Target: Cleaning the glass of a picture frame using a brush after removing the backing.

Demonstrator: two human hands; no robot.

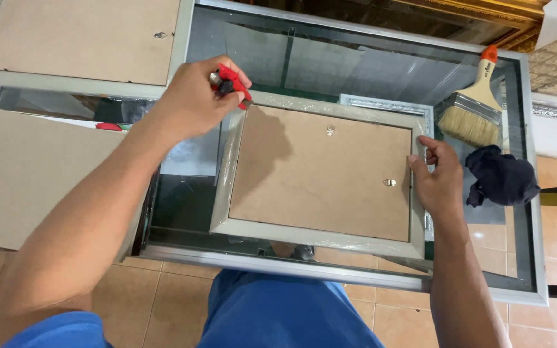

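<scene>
A grey picture frame (320,173) lies face down on the glass table (356,64) in front of you, brown backing board up, clear plastic wrap along its edges. Your left hand (191,103) is closed around a red cutter (232,82) at the frame's far left corner. Your right hand (436,177) rests half open on the frame's right edge, fingers touching it. A paintbrush (475,109) and dark cloth (501,177) lie just beyond.
</scene>
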